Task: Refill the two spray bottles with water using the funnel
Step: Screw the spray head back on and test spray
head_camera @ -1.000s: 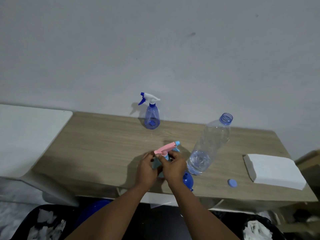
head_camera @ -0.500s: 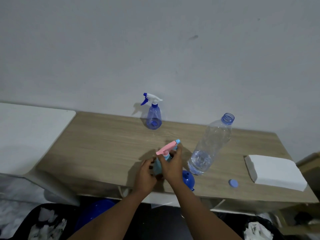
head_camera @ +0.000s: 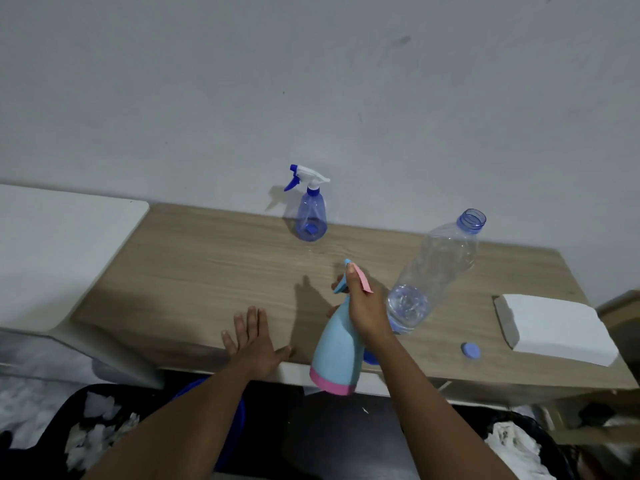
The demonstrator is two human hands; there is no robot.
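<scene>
While the right hand [head_camera: 367, 313] holds the light-blue spray bottle [head_camera: 336, 355] up off the worktop [head_camera: 207, 271], its grip is closed round the bottle's neck, just below the pink trigger head. One finger reaches up along that head twd the nozzle tip. Bottle is tilted: pink band at its base points near and hangs over the near edge of the worktop, nozzle points far.

Left hand [head_camera: 254, 341] lies flat, palm down, on the worktop by the near edge, left of the held bottle and apart from it. Fingers straight and spread, so its grip is open, nothing in it.

Dark-blue spray bottle [head_camera: 311, 216] stands upright at the far edge by the wall [head_camera: 311, 81], white and blue trigger head on, well apart from both hands.

Clear water bottle [head_camera: 433, 271] stands just right of the right hand, no cap on, a little water in the btm. Its blue cap [head_camera: 470, 350] lies on the worktop nearer and to the right.

Blue funnel [head_camera: 371, 359] is mostly hidden behind the held bottle; only a sliver shows near the worktop's near edge.

White block [head_camera: 554, 327] sits at the right end. White surface [head_camera: 52, 244] adjoins the worktop on the left. Dark bin [head_camera: 100, 431] w/ white scraps sits below, near left.
</scene>
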